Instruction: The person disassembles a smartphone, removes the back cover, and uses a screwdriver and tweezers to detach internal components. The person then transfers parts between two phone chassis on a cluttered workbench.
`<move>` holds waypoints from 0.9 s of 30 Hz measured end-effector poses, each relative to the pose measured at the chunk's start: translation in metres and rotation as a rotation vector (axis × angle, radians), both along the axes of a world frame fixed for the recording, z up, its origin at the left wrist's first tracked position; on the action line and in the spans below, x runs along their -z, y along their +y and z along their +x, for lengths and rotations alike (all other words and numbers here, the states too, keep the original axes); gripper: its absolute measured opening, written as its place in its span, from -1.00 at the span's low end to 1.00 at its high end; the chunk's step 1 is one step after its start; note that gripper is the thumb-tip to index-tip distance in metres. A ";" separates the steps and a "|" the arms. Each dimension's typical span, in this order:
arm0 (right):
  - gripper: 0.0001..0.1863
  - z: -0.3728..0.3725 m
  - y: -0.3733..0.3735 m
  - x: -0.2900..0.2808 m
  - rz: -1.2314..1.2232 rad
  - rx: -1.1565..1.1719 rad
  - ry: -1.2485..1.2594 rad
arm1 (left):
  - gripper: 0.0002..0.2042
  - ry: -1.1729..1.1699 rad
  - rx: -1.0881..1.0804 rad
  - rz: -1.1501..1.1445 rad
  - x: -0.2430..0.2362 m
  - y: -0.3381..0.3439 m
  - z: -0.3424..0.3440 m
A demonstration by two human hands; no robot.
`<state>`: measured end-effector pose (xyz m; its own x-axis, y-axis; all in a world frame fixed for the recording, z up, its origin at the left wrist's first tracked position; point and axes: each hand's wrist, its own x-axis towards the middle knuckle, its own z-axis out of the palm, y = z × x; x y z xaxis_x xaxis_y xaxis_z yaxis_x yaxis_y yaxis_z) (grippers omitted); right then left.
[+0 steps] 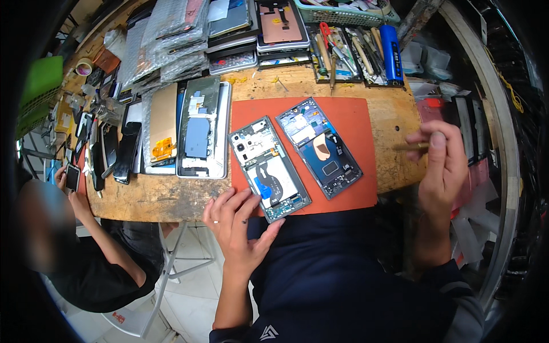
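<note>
A thin tool (410,147) in the right hand (441,163), the left phone (273,178) beside the left hand (235,231)

The left phone lies with its insides exposed on a red mat (359,123) near the front edge of the wooden counter (394,117), tilted so that its lower end points toward the person. A blue patch and a dark ribbon cable show on its white middle section. The left hand is at its lower left corner, fingers half curled along the side and thumb at the bottom edge; whether it grips or only steadies cannot be told.

The right hand is raised off to the right of the mat, grasping the thin tool between thumb and fingers, its end directed left, well apart from both phones.

Just beside the left phone, the right phone (330,163) lies at a similar slant, also opened, with a copper-coloured patch on its dark lower part. Farther left are a gold panel (164,117) and a dark panel (198,137). Bubble-wrapped packages (171,34) are piled behind them. A blue cylinder (391,54) stands behind the mat, to the right. At far left, another person (108,243) holds a small dark device (72,178).
</note>
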<state>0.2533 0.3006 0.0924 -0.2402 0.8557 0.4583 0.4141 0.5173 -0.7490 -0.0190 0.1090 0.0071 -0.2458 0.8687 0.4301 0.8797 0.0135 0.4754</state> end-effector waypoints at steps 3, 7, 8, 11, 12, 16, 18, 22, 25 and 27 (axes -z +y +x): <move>-0.84 0.005 -0.024 -0.011 -0.117 -0.013 0.031 | -0.56 -0.056 0.019 0.036 0.000 -0.006 0.006; -0.84 -0.006 -0.033 -0.004 0.001 -0.217 -0.314 | -0.69 0.045 0.026 0.020 0.003 -0.010 0.014; -0.81 -0.007 -0.034 0.005 -0.021 -0.226 -0.321 | -0.69 0.039 0.026 0.027 0.004 -0.010 0.014; -0.78 -0.006 -0.037 0.010 -0.036 -0.201 -0.234 | -0.69 0.038 0.024 0.048 0.005 -0.010 0.012; -0.79 -0.006 -0.038 0.009 -0.033 -0.185 -0.188 | -0.67 0.018 0.020 0.051 0.006 -0.011 0.013; -0.76 -0.037 -0.040 0.001 0.004 -0.402 -0.059 | -0.62 -0.018 -0.002 0.075 0.005 -0.010 0.014; -0.75 -0.055 -0.036 0.006 0.054 -0.600 -0.095 | -0.60 -0.027 -0.016 0.076 0.003 -0.007 0.014; -0.72 -0.082 -0.034 0.023 0.109 -0.726 -0.101 | -0.60 -0.092 -0.014 0.080 0.006 -0.004 0.013; -0.69 -0.090 -0.033 0.021 0.102 -0.729 -0.107 | -0.59 -0.120 0.011 0.094 0.012 -0.004 0.009; -0.69 -0.091 -0.034 0.019 0.085 -0.731 -0.129 | -0.58 -0.129 0.024 0.098 0.016 -0.005 0.007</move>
